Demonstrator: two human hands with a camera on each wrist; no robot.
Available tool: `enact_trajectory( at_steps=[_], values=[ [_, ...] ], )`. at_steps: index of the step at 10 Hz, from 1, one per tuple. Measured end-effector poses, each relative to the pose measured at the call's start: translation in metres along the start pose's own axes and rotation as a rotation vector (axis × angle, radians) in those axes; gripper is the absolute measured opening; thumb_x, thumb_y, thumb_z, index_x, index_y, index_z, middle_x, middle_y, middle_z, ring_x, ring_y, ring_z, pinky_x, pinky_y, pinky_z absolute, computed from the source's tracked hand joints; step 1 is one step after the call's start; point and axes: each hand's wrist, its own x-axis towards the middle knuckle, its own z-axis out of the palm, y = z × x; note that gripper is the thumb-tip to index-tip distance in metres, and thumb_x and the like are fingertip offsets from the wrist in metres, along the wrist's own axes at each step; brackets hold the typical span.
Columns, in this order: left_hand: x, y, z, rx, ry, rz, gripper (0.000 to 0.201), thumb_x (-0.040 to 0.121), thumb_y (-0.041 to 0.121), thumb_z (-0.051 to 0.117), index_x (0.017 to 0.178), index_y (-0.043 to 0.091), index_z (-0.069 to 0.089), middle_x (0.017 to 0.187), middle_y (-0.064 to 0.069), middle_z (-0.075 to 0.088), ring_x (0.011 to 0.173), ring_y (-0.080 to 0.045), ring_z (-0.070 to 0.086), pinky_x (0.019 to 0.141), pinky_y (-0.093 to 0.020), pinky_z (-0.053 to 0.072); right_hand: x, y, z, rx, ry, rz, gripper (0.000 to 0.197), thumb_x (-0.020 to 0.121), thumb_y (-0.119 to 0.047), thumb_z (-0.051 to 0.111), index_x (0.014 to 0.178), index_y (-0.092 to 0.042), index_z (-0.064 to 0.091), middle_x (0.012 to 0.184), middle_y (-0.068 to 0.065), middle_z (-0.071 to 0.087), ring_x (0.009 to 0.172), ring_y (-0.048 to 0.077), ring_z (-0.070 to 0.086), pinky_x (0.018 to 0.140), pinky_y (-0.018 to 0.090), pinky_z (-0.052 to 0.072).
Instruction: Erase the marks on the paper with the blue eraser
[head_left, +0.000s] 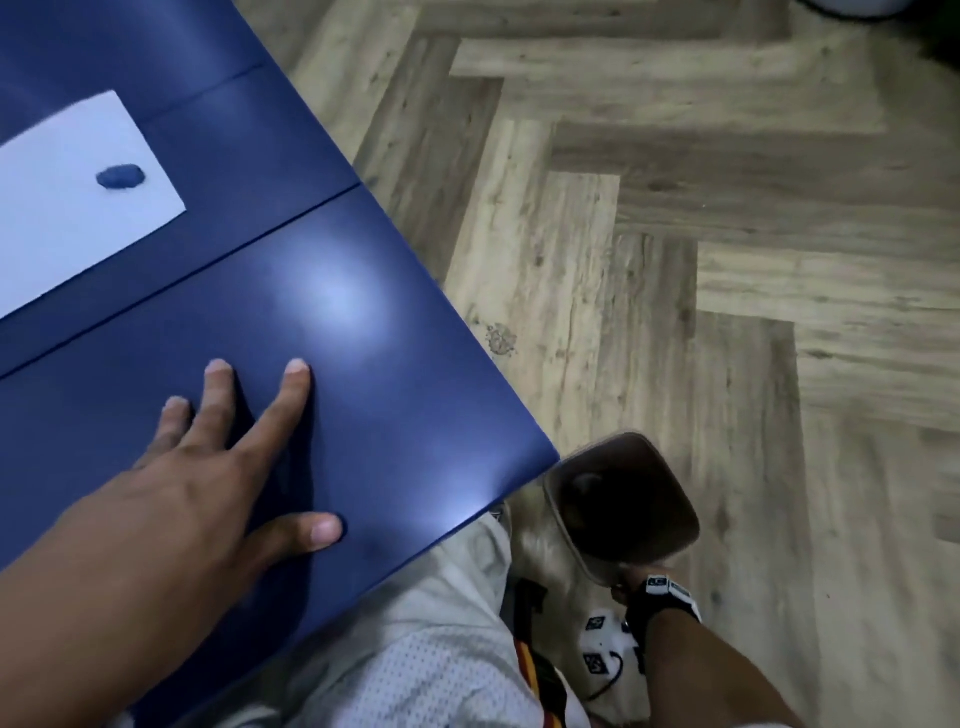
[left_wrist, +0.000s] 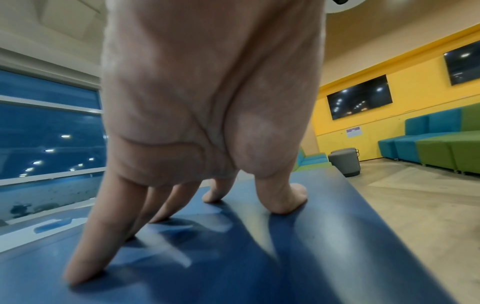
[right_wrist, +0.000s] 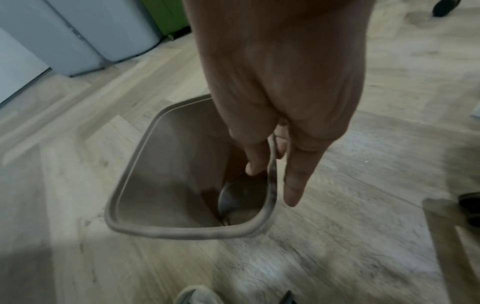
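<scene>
1. Blue, smooth and slightly glossy: that's the table (head_left: 363, 395), flat panels with thin dark seams running across it and a bright glare patch near the middle.
2. The left hand (head_left: 171, 499) lies on the table, fingers (left_wrist: 85, 246) straight and spread, tips pressing the surface, nothing held.
3. The paper (head_left: 67, 208) is white, rectangular and flat, at the far left of the table, well apart from the left hand.
4. On the paper sits the eraser (head_left: 120, 176), a small dark-blue oval lump with rounded ends; its long axis runs roughly left-right in the head view, across the paper's width, near the paper's right edge.
5. Marks on the paper are too faint to make out here.
6. Over the floor (head_left: 727, 234), pale wood-look planks in a herringbone pattern, the right hand (right_wrist: 275, 123) hangs low beside the table corner.
7. It pinches the thin rim of a brown bin (right_wrist: 161, 185), thumb inside, index finger straight down the outside; the bin is squarish with rounded corners and a rolled lip.
8. Something dark and rounded lies at the bin's bottom, unclear what.
</scene>
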Motion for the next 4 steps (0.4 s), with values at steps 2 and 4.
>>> enact_trajectory(
  at_steps=[2, 4],
  values=[
    [-0.009, 0.034, -0.02, 0.111, -0.186, -0.097, 0.099, 0.083, 0.073, 0.037, 0.133, 0.046, -0.043, 0.159, -0.009, -0.03, 0.151, -0.033, -0.009, 0.113, -0.044, 0.03, -0.054, -0.032, -0.022, -0.243, 0.128, -0.19, 0.042, 0.095, -0.024, 0.055, 0.135, -0.01, 0.052, 0.143, 0.018, 0.049, 0.128, 0.034, 0.051, 0.088, 0.034, 0.047],
    [-0.044, -0.012, -0.029, -0.354, -0.13, -0.04, 0.092, 0.074, 0.086, 0.043, 0.15, 0.054, 0.004, 0.164, 0.015, -0.008, 0.15, -0.005, 0.003, 0.118, -0.035, 0.025, -0.165, -0.167, -0.033, -0.125, 0.183, -0.723, 0.026, 0.09, -0.024, 0.065, 0.109, -0.007, 0.069, 0.099, 0.02, 0.07, 0.096, 0.032, 0.065, 0.09, 0.037, 0.048]
  ],
)
